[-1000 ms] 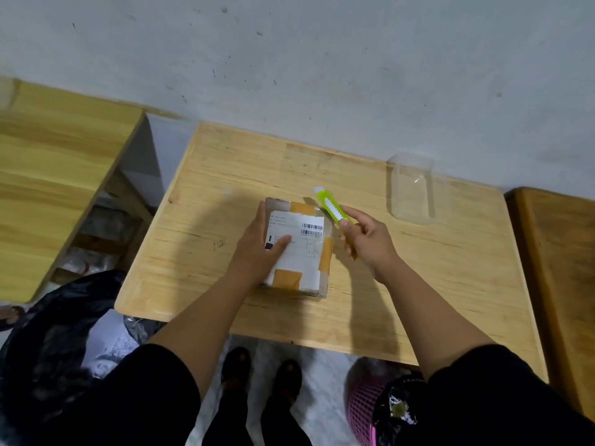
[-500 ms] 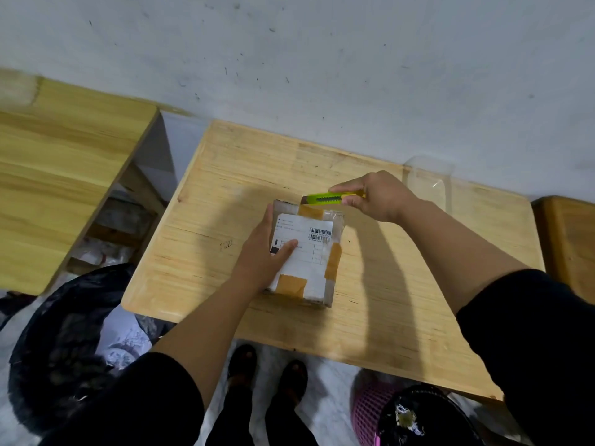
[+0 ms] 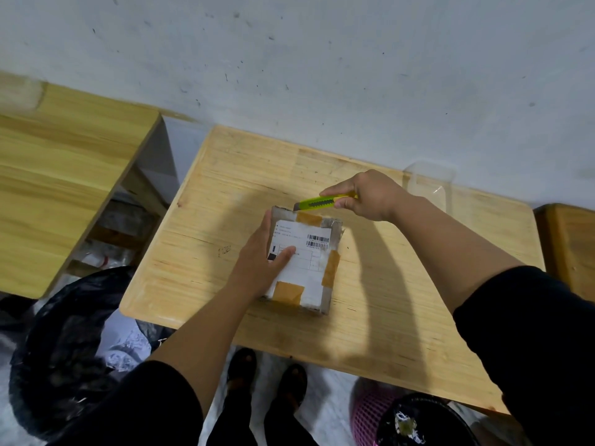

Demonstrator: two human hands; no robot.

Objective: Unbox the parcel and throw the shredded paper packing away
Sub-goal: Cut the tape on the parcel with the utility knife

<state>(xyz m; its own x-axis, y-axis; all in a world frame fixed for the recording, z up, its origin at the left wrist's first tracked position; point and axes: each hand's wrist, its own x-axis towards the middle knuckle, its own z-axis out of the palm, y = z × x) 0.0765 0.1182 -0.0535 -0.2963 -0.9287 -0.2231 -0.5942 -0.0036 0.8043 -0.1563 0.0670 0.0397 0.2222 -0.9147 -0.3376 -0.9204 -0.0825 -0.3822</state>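
Far left: second wooden counter (image 3: 58,175), gap between it and the main counter (image 3: 386,284). Black bin bag (image 3: 58,349) on the floor at the main counter's near-left corner. Bare wood open left of the parcel and across the whole near-right area; far edge runs along the wall (image 3: 322,59).

Parcel (image 3: 304,262) sits mid-counter, slightly left of centre, taped with brown strips. White shipping label on top with a barcode; the print is too small to read.

Left hand (image 3: 260,265) lies flat on the parcel's left side, fingers spread, thumb on the label. Right hand (image 3: 370,196) is at the parcel's far edge, pinching a yellow-green box cutter (image 3: 317,204), tip touching the far-left top corner.

Clear plastic container (image 3: 429,185) by the wall, just right of that hand. Pink basket (image 3: 370,413) on the floor below the near-right edge.
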